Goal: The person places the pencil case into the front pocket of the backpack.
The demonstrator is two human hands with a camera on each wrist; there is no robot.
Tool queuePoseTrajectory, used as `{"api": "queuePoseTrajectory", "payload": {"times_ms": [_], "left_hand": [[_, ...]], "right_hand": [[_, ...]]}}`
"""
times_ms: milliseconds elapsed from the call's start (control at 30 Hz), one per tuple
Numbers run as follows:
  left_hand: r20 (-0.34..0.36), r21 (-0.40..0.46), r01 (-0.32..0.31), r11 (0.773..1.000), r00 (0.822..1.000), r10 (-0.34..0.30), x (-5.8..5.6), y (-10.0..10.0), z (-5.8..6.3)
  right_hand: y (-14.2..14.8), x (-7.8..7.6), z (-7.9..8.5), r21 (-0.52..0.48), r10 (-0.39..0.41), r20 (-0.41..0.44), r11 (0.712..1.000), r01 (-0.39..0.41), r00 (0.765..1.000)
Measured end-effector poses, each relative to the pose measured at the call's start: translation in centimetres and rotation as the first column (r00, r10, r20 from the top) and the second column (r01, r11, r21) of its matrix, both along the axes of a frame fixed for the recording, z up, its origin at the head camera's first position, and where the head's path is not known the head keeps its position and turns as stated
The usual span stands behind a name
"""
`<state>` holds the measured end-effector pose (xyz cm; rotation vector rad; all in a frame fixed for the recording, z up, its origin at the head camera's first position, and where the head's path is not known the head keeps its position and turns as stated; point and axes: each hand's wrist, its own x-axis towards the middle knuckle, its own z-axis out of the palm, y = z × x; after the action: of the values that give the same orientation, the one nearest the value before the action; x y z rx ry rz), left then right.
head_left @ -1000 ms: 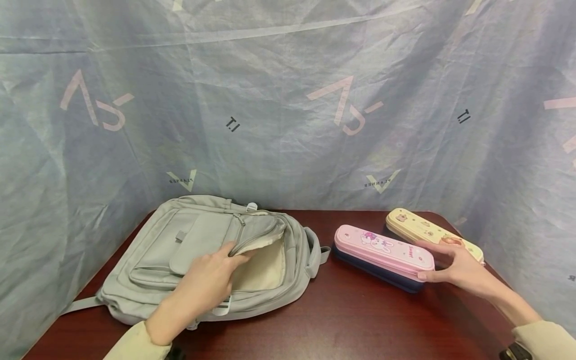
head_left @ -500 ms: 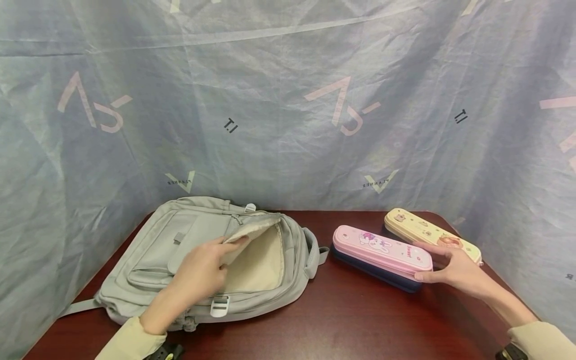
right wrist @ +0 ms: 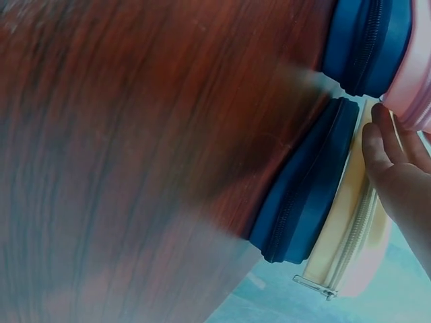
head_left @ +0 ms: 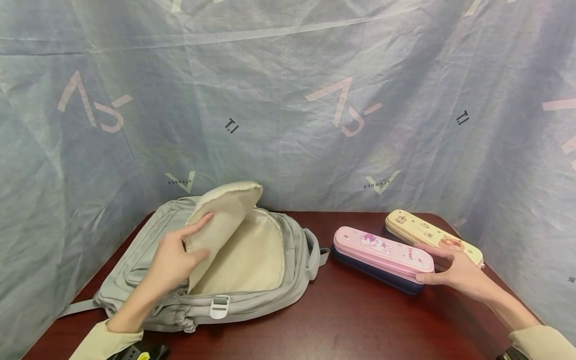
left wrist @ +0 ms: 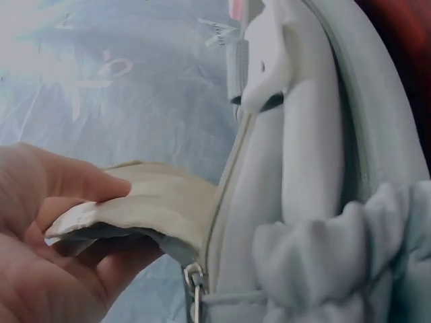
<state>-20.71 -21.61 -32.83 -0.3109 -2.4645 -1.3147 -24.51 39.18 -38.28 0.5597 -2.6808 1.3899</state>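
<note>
Grey backpack lies at the left on the red-brown table, with its cream-lined flap lifted. The person's left arm reaches forward, and the left hand pinches this flap between thumb and fingers. The right hand, extended at the other side, holds the pink case by its near end, thumb and fingers parted around it.

The pink pencil case reads "Sweet". On the cloth behind that case, mirrored "PLANNER" crosses a pale "V", repeated farther left; black "T" and "I" letters stand at its upper left and right.
</note>
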Motion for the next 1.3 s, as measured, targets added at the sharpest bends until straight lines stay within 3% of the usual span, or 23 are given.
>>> {"api": "queuePoseTrajectory", "payload": {"times_ms": [100, 233, 433, 600, 733, 800, 900, 1100, 1300], "left_hand": [[0.007, 0.113, 0.024, 0.993, 1.000, -0.025, 0.5, -0.5, 0.0], [0.013, 0.292, 0.057, 0.955, 0.998, -0.064, 1.1, -1.1, -0.3], [-0.020, 0.579, 0.098, 0.810, 0.994, -0.106, 1.8, -2.1, -0.5], [0.021, 0.705, 0.056, 0.707, 0.995, -0.099, 2.2, -2.7, -0.8], [0.011, 0.799, 0.092, 0.594, 0.986, -0.169, 2.2, -3.0, -1.3], [-0.003, 0.823, 0.116, 0.556, 0.980, -0.199, 2.2, -3.1, -1.5], [-0.004, 0.828, 0.117, 0.548, 0.979, -0.204, 2.2, -3.2, -1.8], [0.005, 0.820, 0.104, 0.563, 0.982, -0.188, 2.2, -3.1, -2.2], [-0.001, 0.818, 0.102, 0.566, 0.984, -0.176, 2.2, -3.1, -2.4]], "right_hand": [[0.2, 0.1, -0.2, -0.023, 0.010, 0.013, 1.000, -0.010, 1.000], [0.3, 0.1, -0.2, -0.053, 0.024, 0.028, 0.998, -0.023, 0.999], [0.5, 0.0, -0.2, -0.062, 0.030, 0.027, 0.998, -0.028, 0.999], [0.4, 0.1, -0.1, -0.076, 0.054, 0.038, 0.996, -0.051, 0.998], [0.4, 0.1, -0.1, -0.091, 0.072, 0.037, 0.994, -0.068, 0.997], [0.4, 0.0, -0.1, -0.090, 0.075, 0.032, 0.993, -0.072, 0.997], [0.4, 0.0, -0.1, -0.065, 0.063, 0.013, 0.996, -0.062, 0.998], [0.4, -0.1, 0.0, 0.033, 0.004, -0.021, 0.999, -0.003, 1.000], [0.6, -0.1, 0.0, -0.019, 0.042, 0.042, 0.999, -0.041, 0.998]]}}
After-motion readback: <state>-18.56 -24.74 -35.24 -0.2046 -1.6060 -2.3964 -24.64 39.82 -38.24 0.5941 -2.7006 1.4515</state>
